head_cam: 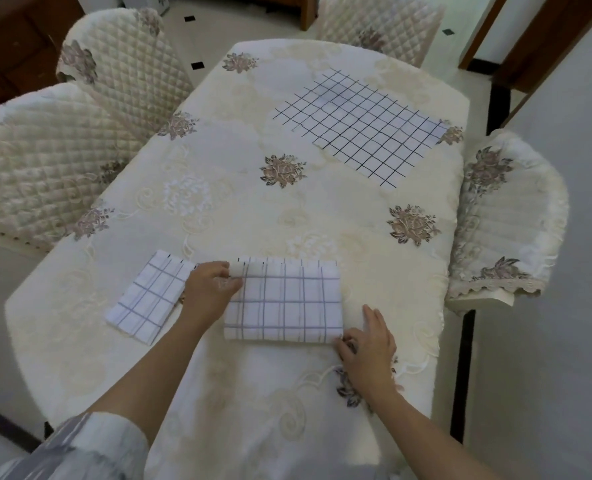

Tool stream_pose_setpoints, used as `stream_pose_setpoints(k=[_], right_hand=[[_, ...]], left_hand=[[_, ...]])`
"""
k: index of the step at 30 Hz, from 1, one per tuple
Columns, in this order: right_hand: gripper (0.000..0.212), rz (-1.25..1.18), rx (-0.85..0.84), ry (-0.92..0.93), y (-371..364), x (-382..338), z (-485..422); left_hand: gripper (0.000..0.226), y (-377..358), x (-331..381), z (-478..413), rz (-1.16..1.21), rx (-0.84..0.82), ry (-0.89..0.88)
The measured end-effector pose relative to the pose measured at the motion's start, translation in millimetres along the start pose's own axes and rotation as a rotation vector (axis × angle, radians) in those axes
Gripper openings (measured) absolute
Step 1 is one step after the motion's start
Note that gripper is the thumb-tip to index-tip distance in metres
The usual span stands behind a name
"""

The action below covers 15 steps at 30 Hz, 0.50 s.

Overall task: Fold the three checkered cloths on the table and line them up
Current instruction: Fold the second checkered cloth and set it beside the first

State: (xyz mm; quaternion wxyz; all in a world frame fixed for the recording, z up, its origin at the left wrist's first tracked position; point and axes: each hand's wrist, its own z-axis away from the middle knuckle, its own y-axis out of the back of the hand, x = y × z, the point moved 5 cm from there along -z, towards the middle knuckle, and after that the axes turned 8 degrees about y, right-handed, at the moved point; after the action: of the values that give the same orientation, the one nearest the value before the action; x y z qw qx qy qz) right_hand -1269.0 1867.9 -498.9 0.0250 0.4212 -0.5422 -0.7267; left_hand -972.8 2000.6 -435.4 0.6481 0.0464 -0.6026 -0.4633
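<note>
Fingers of my left hand (208,289) curled round the far left corner of the wide folded cloth (284,303), and my right hand (369,348) pinched its near right corner. The small folded cloth (147,296) lay just left of my left fingers; the unfolded cloth (360,129) lay flat well beyond both hands.

Cloths (284,303) were matt woven fabric; tablecloth (218,188) embroidered cream fabric, slight sheen; chair covers (45,161) quilted; floor (547,271) glossy
</note>
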Motion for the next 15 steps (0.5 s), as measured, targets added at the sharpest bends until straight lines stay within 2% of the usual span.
stream_pose_setpoints(k=[6,10,15], right_hand=[[0.015,-0.014,0.001,-0.057,-3,2,-1],[0.016,-0.029,-0.024,-0.08,-3,2,-2],[0.022,-0.023,-0.043,-0.094,1,-6,-5]], left_hand=[[0.022,-24,-18,-4,0.007,-0.158,0.129],[0.026,-21,-42,7,-0.203,-0.061,0.144],[0.042,-16,-54,19,-0.332,0.014,0.139]])
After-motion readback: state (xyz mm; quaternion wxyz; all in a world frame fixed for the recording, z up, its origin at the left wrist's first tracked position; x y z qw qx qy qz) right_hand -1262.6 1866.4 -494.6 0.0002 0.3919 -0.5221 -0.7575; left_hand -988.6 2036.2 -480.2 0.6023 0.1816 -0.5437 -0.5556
